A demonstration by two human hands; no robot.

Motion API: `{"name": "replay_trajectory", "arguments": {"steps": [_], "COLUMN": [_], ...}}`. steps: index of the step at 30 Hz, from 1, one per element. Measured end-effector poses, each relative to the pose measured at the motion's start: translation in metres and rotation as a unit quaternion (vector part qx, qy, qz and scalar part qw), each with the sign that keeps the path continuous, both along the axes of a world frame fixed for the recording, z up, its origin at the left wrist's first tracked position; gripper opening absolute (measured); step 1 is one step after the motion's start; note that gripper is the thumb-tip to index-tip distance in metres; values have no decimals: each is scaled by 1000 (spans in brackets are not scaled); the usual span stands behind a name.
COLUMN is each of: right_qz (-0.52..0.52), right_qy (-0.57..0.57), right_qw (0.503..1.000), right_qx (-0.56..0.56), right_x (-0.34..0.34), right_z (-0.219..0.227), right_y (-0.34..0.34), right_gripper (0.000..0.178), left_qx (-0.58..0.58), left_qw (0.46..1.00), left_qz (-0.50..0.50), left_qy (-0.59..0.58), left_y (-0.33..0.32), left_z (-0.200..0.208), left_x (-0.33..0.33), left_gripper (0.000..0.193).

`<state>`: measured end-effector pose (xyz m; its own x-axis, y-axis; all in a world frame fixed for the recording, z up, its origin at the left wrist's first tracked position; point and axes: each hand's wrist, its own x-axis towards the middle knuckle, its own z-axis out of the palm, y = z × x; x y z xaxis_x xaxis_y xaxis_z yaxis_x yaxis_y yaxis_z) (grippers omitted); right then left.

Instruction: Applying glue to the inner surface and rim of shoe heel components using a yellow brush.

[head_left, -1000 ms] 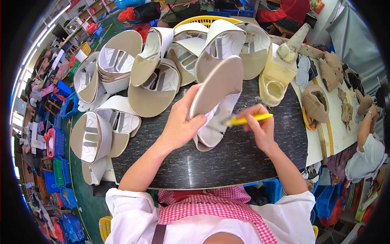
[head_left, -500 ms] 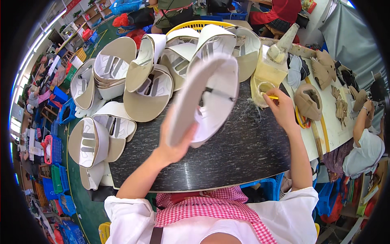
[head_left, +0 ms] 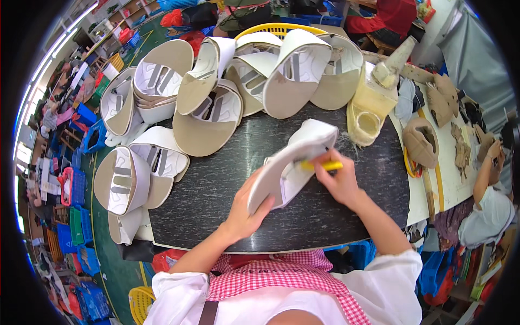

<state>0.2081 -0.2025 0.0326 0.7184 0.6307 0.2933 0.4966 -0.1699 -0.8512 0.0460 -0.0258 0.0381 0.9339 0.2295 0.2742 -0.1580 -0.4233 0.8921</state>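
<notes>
My left hand (head_left: 246, 212) is closed on the near end of a white-and-beige visor-shaped piece (head_left: 271, 176), tilted over the dark tabletop. The fingers lie along its outside, with the thumb at the lower edge. My right hand (head_left: 337, 176) pinches a yellow-handled brush (head_left: 325, 166), its working end against the piece's inner side. Motion blur and the piece's wall hide the brush tip. Right of the hands, a yellowish, glue-crusted pot (head_left: 369, 122) with a round opening stands at the table's far edge.
Several similar white-and-beige pieces (head_left: 208, 127) are piled along the table's left and far sides. A yellow basket (head_left: 281, 28) stands behind them. At right, a pale bench (head_left: 433, 189) holds brown fabric pieces (head_left: 420, 140), and another person's hands (head_left: 494, 151) work there.
The brush in my right hand has left the pot's opening and moved left to the piece. My left hand has lowered the piece toward the tabletop and turned it.
</notes>
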Motion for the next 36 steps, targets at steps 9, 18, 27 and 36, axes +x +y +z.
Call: {"name": "replay_trajectory", "arguments": {"steps": [9, 18, 27, 36], "right_qz": [72, 121, -269, 73], "right_qy": [61, 140, -122, 152], "right_qw": [996, 983, 953, 986], "right_qx": [-4, -4, -65, -5], "right_x": [-37, -51, 76, -47], "right_z": [0, 6, 29, 17], "right_y": [12, 19, -57, 28], "right_gripper": [13, 7, 14, 8], "left_qx": [-181, -419, -328, -330], "left_qw": [967, 887, 926, 925], "left_qz": [103, 179, 180, 182], "left_qy": [148, 73, 42, 41], "left_y": [2, 0, 12, 16], "left_z": [-14, -10, -27, -35], "left_x": [-42, -64, -68, -68], "left_gripper": [32, 37, 38, 42]}}
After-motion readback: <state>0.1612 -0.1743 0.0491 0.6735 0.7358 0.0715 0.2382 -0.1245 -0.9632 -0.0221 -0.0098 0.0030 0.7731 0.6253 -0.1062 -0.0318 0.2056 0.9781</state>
